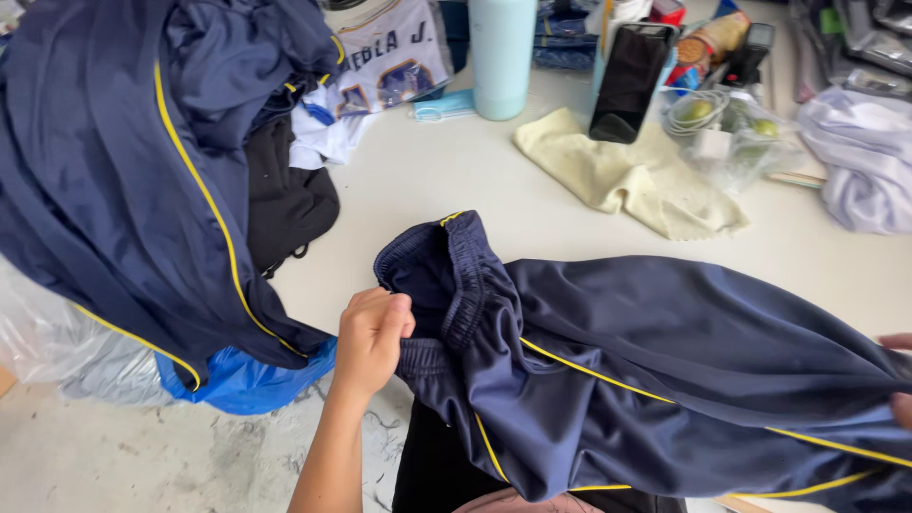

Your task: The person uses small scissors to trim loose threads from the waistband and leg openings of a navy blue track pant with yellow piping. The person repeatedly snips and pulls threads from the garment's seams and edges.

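Note:
Navy track pants with thin yellow piping lie stretched across the white table, waistband toward the left. My left hand is closed on the elastic waistband at its near edge. My right hand shows only as fingertips at the right frame edge, pinching the pants' fabric there; most of it is out of view.
A heap of navy garments with yellow piping, a black garment and a white jersey fills the left. Behind stand a pale blue bottle, a propped black phone, a yellow cloth and a white garment.

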